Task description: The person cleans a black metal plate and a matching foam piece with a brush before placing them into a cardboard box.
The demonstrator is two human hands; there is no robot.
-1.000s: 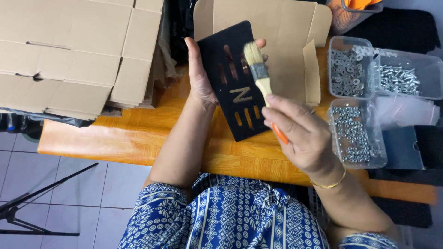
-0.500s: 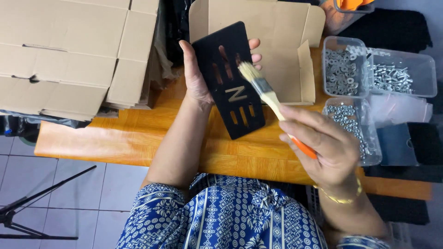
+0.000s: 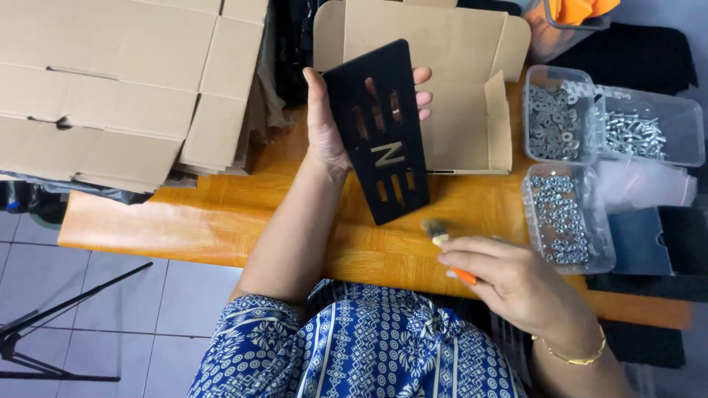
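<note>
My left hand holds a black flat plate upright above the orange table; the plate has narrow slots and a cut-out letter shape. My right hand grips a small paintbrush with pale bristles and an orange handle. The brush is low, just below the plate's bottom edge and close to the table, not touching the plate.
An opened flat cardboard box lies behind the plate. More folded cardboard is stacked at the left. Clear plastic tubs of washers, screws and nuts stand at the right. A tripod leg stands on the tiled floor.
My right hand has drawn the brush down off the plate's face toward the table's near edge. My left hand keeps the plate in about the same place.
</note>
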